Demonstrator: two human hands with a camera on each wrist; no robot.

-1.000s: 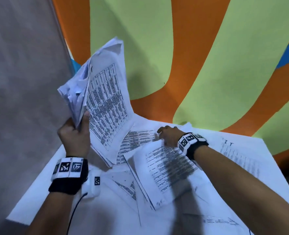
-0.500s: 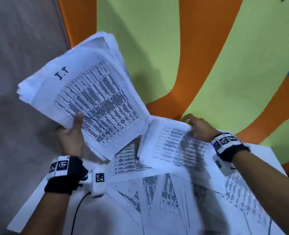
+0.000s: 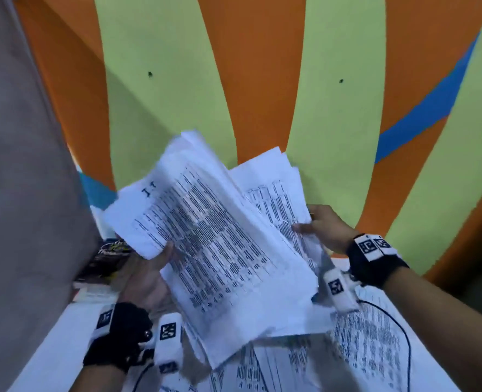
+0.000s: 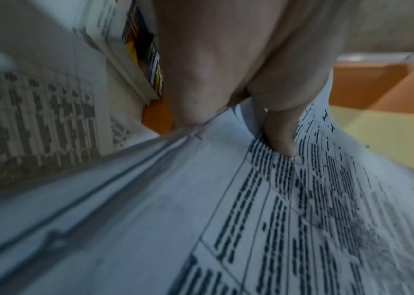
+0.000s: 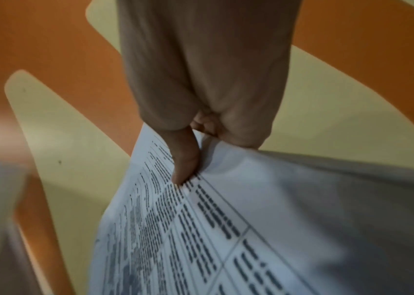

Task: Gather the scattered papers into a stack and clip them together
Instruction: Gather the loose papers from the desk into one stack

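Holding a ragged bundle of white printed sheets (image 3: 220, 244) up in the air above the white table (image 3: 64, 329), the left hand (image 3: 146, 275) clamps its lower-left corner with the thumb on the printed face, while the right hand (image 3: 327, 227) pinches a second small sheaf of white printed pages (image 3: 273, 193) that overlaps the bundle's far right side. More loose printed pages (image 3: 370, 335) lie scattered on the table beneath, so the gathering looks only partly done, and no clip shows in any view. I judge the main risk to be slippage: the edges are fanned and uneven, each hand grips only one corner, and merging the two lots in mid-air could let inner sheets slide out or crumple. Only the left wrist view shows the bundle's layered edges under the thumb, plus a dark glossy printed booklet (image 4: 147, 59) behind the hand; the right wrist view alone shows that thumb and curled fingers nipping the very edge.
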